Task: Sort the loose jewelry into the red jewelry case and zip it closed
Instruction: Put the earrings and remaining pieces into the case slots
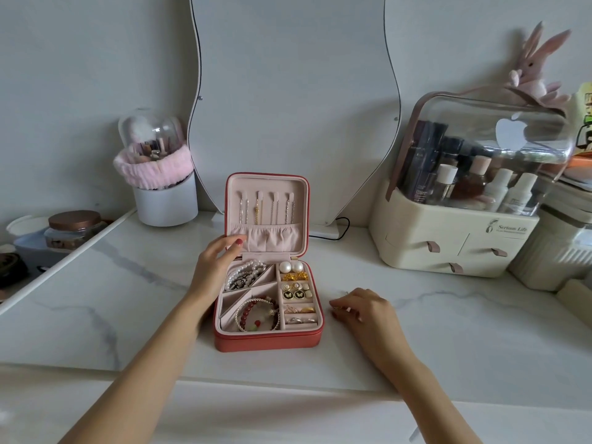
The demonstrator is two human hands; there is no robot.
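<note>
the red jewelry case (267, 342) sits open in the middle of the marble table (448, 331), its lid (267, 216) propped upright at the far side with thin chains hanging inside it, its base nearer the person with the compartments already holding things: pearl strands at far left, a beaded bracelet (256, 315) at near left, and earrings and rings in the small slots down the right. the left hand (217, 261) reaches along the case's left side and rests against the lower left edge of the lid, fingers gently bent rather than gripping; it looks to be steadying the lid. the right hand (358, 307) lies on the table just beside the right wall of the case, its fingertips drawn together on the surface, apparently pinching a small piece of jewelry (336, 306), though the piece is too small to tell what it is or whether it is truly lifted. what matters for the coming move is that the case lies directly to the left of those fingers, and the narrow ring and earring slots are on that near right side, so the right hand is plainly the closer one and likely needs only a short carry leftward over the wall. the zip is not yet closed. a mirror (294, 91) stands behind the case and a cosmetics box (448, 245) off to the right.
</note>
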